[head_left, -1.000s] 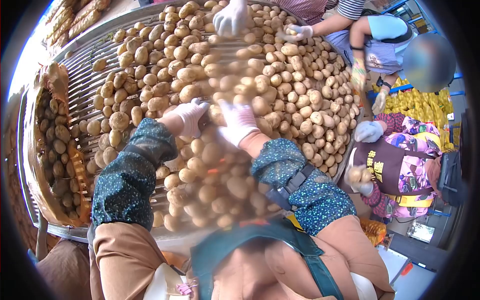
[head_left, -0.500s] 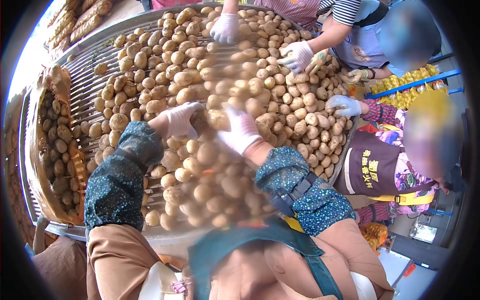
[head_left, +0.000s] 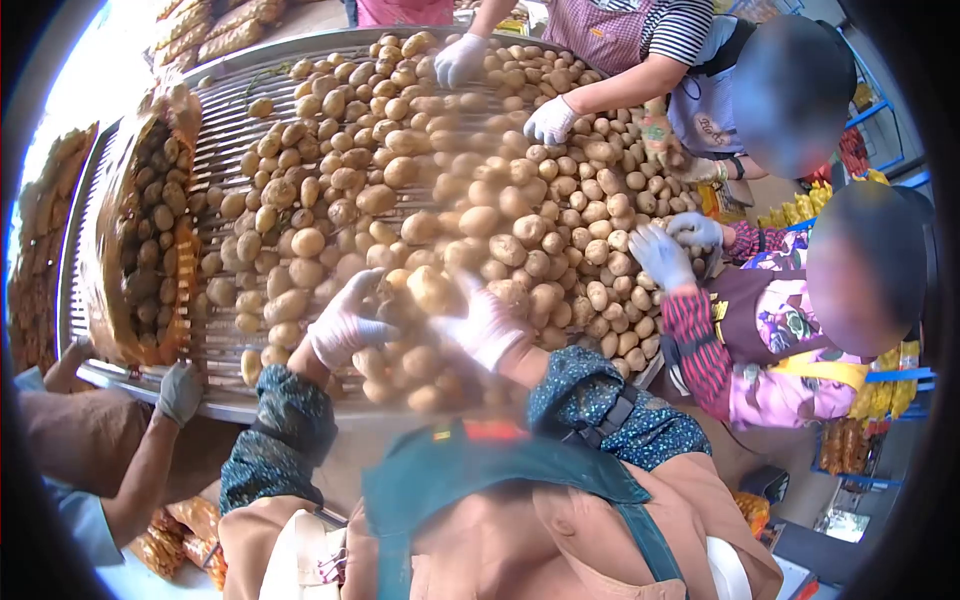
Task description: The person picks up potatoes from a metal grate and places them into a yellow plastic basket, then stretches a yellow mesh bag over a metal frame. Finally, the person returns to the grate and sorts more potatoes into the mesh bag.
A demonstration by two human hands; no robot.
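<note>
My left hand (head_left: 350, 320), in a white glove, curls its fingers around a darker potato (head_left: 379, 298). My right hand (head_left: 484, 322), gloved the same way, grips a large pale potato (head_left: 431, 290) between thumb and fingers. Both hands are close together over the near part of a slatted metal table (head_left: 230, 150). Many loose potatoes (head_left: 376, 199) lie spread over the slats around them. A blurred patch down the middle of the view softens my right hand and the potatoes below it.
At left, a full sack (head_left: 100, 270) of potatoes lies open on the table, with a co-worker's gloved hand (head_left: 180, 392) near it. Other co-workers' gloved hands (head_left: 552, 120) reach among the potatoes at the top and right. Filled sacks (head_left: 232, 32) are stacked behind.
The view has shifted, showing more of the left-hand co-worker. My hands appear lower in view, each still with a potato. The right-hand co-worker's two hands now show together.
</note>
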